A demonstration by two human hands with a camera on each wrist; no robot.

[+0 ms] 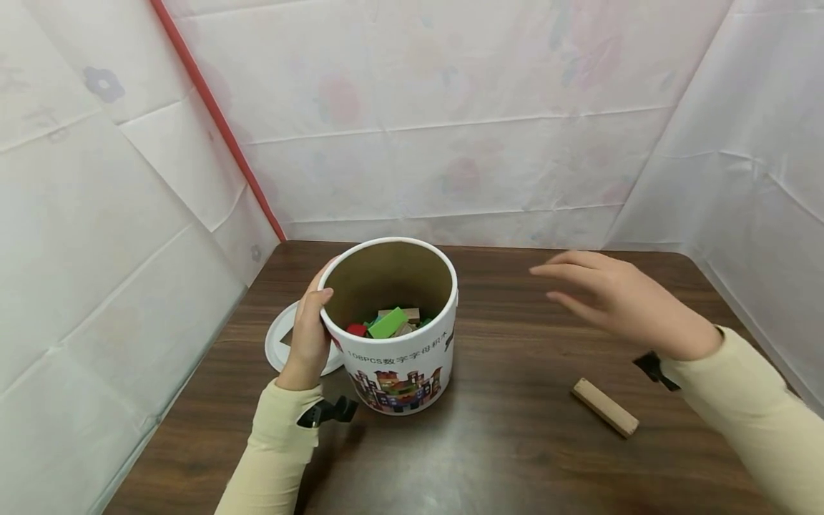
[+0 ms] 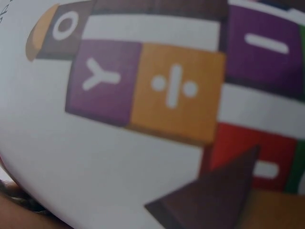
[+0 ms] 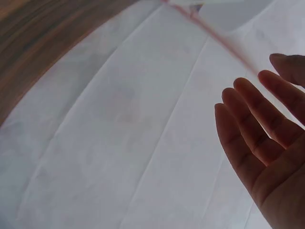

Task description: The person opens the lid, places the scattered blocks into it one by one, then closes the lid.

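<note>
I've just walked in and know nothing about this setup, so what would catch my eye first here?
Probably the white tub with colourful printed blocks, standing open mid-table with toy blocks inside; the left hand grips its rim. The right hand hovers open above the table to its right, holding nothing. A plain wooden block lies alone near that wrist, and a white lid rests behind the tub's left side.

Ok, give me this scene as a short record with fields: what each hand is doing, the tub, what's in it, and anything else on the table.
left hand: left hand grips the rim of the tub
right hand: right hand is held in the air to the right of the tub, fingers straight, holding nothing
tub: white round tub with printed blocks, upright, lid off
contents: coloured blocks, among them a green block and a red one
lid: white lid lies flat behind the left hand
loose piece: plain wooden block lies on the table, below the right hand
</note>
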